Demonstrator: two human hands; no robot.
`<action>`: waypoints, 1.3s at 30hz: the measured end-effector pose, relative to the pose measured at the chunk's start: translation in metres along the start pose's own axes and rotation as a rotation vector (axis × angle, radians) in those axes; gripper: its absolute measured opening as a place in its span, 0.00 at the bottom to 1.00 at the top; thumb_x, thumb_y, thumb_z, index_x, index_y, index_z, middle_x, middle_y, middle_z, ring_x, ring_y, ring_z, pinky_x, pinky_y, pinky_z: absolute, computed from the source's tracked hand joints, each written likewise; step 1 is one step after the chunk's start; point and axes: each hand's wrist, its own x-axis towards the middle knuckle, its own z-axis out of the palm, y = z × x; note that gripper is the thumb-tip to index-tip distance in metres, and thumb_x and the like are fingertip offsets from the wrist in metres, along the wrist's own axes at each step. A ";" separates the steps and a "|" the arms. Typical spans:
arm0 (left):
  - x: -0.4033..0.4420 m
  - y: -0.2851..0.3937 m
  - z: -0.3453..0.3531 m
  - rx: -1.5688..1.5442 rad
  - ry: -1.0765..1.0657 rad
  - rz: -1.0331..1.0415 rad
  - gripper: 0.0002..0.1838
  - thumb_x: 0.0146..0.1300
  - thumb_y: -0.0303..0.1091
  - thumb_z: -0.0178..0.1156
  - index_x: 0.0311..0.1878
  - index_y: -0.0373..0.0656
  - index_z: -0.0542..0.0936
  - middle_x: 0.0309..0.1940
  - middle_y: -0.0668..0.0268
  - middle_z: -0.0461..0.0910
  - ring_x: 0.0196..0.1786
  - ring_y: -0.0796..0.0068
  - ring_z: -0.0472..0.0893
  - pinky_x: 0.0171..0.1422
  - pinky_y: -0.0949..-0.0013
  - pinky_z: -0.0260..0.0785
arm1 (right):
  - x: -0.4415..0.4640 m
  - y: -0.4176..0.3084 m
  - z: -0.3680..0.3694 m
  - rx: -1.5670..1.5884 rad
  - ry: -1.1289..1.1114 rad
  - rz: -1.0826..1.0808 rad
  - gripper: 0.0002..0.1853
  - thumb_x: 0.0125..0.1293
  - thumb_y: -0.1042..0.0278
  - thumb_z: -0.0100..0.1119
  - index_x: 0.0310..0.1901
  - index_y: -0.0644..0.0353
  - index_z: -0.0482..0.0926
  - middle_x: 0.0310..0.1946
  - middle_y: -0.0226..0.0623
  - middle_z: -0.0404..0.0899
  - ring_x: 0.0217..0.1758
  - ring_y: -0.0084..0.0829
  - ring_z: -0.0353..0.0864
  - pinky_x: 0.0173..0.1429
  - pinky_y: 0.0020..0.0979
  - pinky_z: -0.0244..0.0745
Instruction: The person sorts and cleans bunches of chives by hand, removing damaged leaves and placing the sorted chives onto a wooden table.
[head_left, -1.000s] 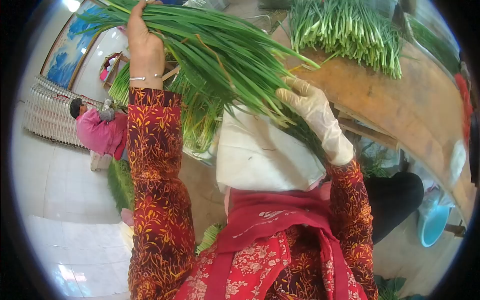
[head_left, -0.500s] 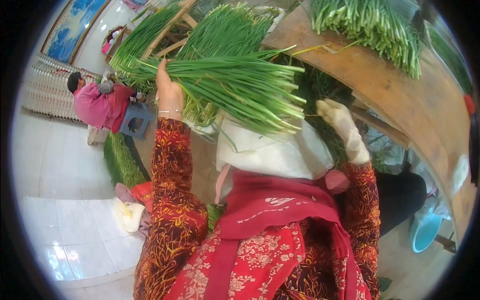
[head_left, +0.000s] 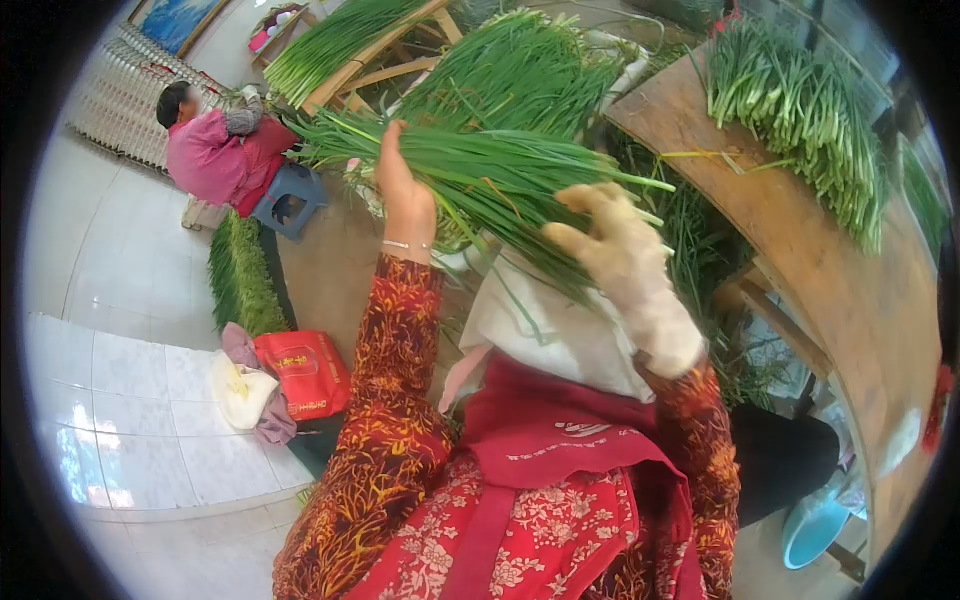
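Note:
My left hand is closed around a large bunch of garlic chives, held across in front of me. The green leaves stretch left and the pale stem ends point right. My right hand, in a cream glove, is at the stem ends with thumb and fingers apart; whether it touches the stems is hard to tell. Below the bunch, a white cloth covers my lap above a dark red apron.
More chives are heaped just beyond. A curved wooden table at right carries a trimmed bunch. A co-worker sits at left on a blue stool. A red bag and a blue basin stand low down.
My right hand has moved left and inward from beside the table onto the stem ends. My left hand still grips the bunch. The camera view has shifted slightly.

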 end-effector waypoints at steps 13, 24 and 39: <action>-0.023 0.007 -0.004 0.125 -0.111 0.072 0.10 0.58 0.40 0.52 0.36 0.44 0.73 0.34 0.67 0.74 0.38 0.74 0.74 0.42 0.71 0.67 | -0.012 0.035 -0.055 1.002 0.001 0.149 0.12 0.62 0.59 0.50 0.31 0.60 0.73 0.18 0.23 0.68 0.14 0.12 0.55 0.21 0.16 0.56; 0.006 -0.002 -0.035 0.096 -0.107 0.010 0.13 0.63 0.41 0.47 0.41 0.39 0.70 0.38 0.59 0.74 0.41 0.66 0.76 0.46 0.63 0.70 | -0.190 0.225 -0.132 -0.694 -0.390 1.219 0.16 0.58 0.61 0.50 0.46 0.58 0.75 0.46 0.41 0.75 0.50 0.33 0.74 0.50 0.32 0.70; 0.001 -0.003 -0.040 0.193 -0.082 0.008 0.17 0.64 0.41 0.41 0.48 0.39 0.71 0.44 0.56 0.73 0.44 0.62 0.75 0.49 0.59 0.70 | -0.052 0.087 -0.029 -0.059 -0.338 0.581 0.19 0.60 0.53 0.47 0.46 0.58 0.74 0.43 0.45 0.75 0.47 0.41 0.73 0.52 0.33 0.66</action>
